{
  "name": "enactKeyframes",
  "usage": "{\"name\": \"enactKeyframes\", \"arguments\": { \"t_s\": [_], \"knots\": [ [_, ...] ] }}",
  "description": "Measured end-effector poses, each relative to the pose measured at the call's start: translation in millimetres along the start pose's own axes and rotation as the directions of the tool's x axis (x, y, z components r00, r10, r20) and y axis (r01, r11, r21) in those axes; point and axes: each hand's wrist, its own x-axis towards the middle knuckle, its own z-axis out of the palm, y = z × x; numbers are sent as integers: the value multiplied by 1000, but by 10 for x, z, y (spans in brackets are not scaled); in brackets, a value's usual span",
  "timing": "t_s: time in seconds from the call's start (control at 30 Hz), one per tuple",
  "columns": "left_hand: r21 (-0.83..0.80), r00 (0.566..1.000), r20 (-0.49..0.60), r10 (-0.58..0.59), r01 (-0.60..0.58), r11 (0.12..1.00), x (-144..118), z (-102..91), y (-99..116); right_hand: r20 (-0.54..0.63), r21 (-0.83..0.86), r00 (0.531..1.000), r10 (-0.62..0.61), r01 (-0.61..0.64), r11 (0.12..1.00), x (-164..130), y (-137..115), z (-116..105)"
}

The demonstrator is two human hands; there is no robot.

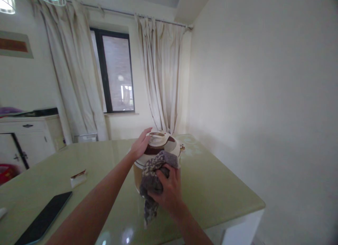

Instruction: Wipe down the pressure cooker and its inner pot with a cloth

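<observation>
A rice cooker [173, 145] with a white and brown lid and a tan body stands on the green tabletop. My left hand [141, 145] lies on the left side of its lid, fingers stretched out towards the lid handle. Bunched in my right hand [171, 188] is a grey patterned cloth [151, 181], pressed against the cooker's front. One end of the cloth dangles below, and much of the cooker's front is hidden behind it.
A dark tablet or phone [43, 218] lies at the table's near left, with a small white packet [78, 179] beyond it. The glossy green table [211, 188] has its right edge near a plain wall. A white cabinet [34, 132] stands at the left.
</observation>
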Motion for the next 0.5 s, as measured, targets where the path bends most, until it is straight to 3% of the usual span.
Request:
{"name": "enactKeyframes", "arguments": {
  "t_s": [0.13, 0.2, 0.33, 0.43, 0.5],
  "knots": [
    [19, 1000, -9, 5, -5, 1000, -42, 16, 51, -152, 154, 953, 261, -238, 959, 28, 401, -275],
    [26, 1000, -28, -4, 5, 1000, -51, 23, 79, -170, 181, 946, 275, -244, 953, 42, 425, -295],
    [29, 999, -37, -22, 23, 999, -43, 17, 107, -69, 31, 997, 39, -37, 999, 59, 72, -155],
    [36, 999, -28, -43, 44, 998, -37, 4, 120, 87, -47, 990, -112, 116, 992, 145, -237, -34],
    [31, 999, -18, -35, 36, 999, -32, 0, 123, 147, -45, 976, -161, 169, 985, 214, -306, -1]
  ]
}}
